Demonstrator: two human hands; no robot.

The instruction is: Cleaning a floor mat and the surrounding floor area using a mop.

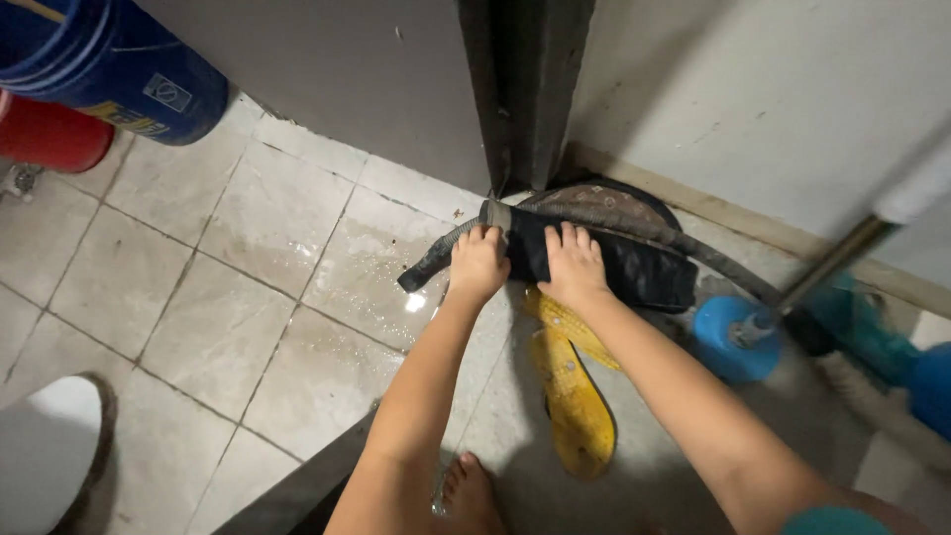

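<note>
Head view: a dark hose (pixel 436 260) on the wet tiled floor (pixel 248 287) is clasped by the left hand (pixel 477 263); dark cloth (pixel 634 267) is pressed flat under the right hand (pixel 575 266). Grip could be lost on wet surfaces.

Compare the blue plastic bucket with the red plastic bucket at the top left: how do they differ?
The blue plastic bucket lies in front, showing most of its side; the red plastic bucket sits partly hidden behind and below it. The blue one carries a printed label on its wall; the red one shows a plain wall. More of the blue one is visible, so true sizes cannot be compared. Both are cut off by the frame edge and lie far from the hands.
</note>
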